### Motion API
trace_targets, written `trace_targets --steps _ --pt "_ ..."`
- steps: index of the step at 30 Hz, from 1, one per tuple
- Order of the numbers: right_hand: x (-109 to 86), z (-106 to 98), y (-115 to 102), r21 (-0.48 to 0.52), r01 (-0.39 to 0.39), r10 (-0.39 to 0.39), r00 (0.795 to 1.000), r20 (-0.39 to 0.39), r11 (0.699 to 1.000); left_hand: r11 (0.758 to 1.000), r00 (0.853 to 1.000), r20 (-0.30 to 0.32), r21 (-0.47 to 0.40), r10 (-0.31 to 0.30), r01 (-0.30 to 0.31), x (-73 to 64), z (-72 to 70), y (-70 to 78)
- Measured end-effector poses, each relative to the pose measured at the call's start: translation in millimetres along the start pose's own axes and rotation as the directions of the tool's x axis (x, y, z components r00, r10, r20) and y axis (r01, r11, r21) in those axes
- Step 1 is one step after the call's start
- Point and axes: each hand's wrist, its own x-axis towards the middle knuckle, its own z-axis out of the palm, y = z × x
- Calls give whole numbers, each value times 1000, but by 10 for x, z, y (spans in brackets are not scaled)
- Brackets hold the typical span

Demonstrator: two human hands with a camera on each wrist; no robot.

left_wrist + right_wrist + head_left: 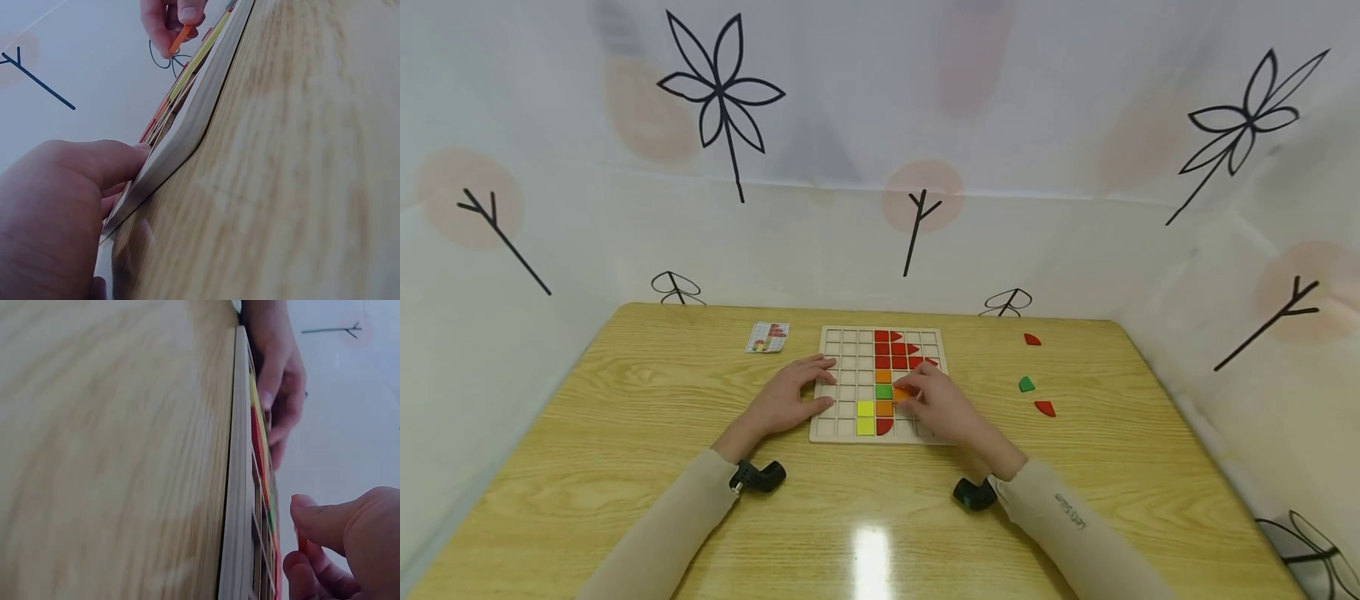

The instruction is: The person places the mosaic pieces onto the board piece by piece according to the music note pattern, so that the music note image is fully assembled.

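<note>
A wooden grid board (842,440) lies on the table, with red pieces (882,349) in its upper cells. Below them run an orange square (883,376), a green square (883,392), another orange square (884,408) and a red rounded piece (884,427). Two yellow squares (865,408) sit beside the lower ones. My right hand (943,404) pinches an orange tile (180,39) between thumb and fingers, held just above the board in both wrist views. Along the board's left edge rests my left hand (786,396), fingers spread and thumb touching the rim.
A small printed pattern card (767,337) lies left of the board. On the right side of the table are a red piece (1032,339), a green piece (1027,384) and another red piece (1045,408). A patterned cloth (820,242) surrounds the table's back and sides.
</note>
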Motion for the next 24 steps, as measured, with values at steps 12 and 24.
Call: trace_targets --steps 12,24 --pt "170 277 -363 -39 103 -100 992 76 994 1000 1000 2 -3 -14 14 -3 -28 53" --pt "267 441 -553 -136 83 -67 990 121 987 1000 1000 -6 1 7 -7 -3 -21 44"
